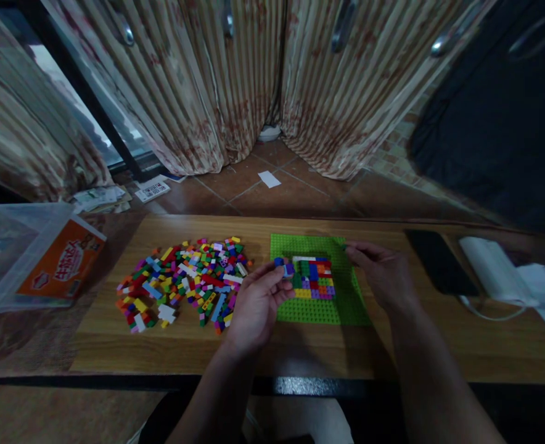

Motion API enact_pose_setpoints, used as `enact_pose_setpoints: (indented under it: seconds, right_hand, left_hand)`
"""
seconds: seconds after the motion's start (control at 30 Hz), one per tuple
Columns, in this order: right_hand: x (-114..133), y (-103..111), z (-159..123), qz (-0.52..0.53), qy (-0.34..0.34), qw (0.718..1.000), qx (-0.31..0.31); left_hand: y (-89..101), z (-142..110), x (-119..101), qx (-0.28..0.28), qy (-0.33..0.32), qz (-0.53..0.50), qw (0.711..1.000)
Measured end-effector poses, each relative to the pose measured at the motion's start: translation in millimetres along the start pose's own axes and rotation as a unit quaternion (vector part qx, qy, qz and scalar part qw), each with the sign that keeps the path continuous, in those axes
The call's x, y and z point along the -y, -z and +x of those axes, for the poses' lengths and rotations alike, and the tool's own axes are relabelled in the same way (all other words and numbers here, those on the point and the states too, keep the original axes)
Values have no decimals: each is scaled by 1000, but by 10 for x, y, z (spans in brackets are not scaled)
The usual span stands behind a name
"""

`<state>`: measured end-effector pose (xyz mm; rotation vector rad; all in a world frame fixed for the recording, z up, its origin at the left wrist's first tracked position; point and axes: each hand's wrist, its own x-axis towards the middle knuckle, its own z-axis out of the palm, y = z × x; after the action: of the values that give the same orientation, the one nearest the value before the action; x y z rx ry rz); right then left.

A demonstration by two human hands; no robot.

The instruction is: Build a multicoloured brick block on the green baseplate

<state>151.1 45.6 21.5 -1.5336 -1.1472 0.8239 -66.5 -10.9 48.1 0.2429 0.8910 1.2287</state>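
Observation:
My left hand [259,299] is closed around a few small toy bricks [285,267], blue, purple and pale ones, at the left side of the green baseplate [314,313]. Just right of those fingers, a block of multicoloured bricks [316,279] is set on the baseplate in rows, with a yellow and purple row nearest me. Over the baseplate's right edge my right hand [383,271] is pinched, thumb against forefinger. A tiny dark green piece seems to show at its fingertips, too small to name surely.
A wide pile of loose bricks [184,277] covers the left of the wooden table [198,357]. A clear plastic bin [18,213] with an orange label stands further left. A black phone [440,262] and a white device with a cable [497,271] lie at the right.

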Motion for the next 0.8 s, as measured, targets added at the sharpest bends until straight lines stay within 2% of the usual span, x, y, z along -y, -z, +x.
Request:
enact_pose_setpoints:
  seconds: [0.17, 0.3, 0.57, 0.8]
  right_hand:
    - [-63, -45, -11, -133, 22, 988, 71]
    - [-87, -79, -21, -192, 38, 974, 111]
    - [-92, -31, -2, -217, 40, 964, 151]
    - [-77, -65, 26, -173, -16, 973, 153]
  left_hand:
    - [-8, -1, -11, 0, -3, 15, 1000]
    - [-15, -7, -19, 0, -11, 19, 1000]
    - [-9, 1, -16, 3, -15, 25, 1000]
    - [-5, 10, 2, -3, -7, 17, 1000]
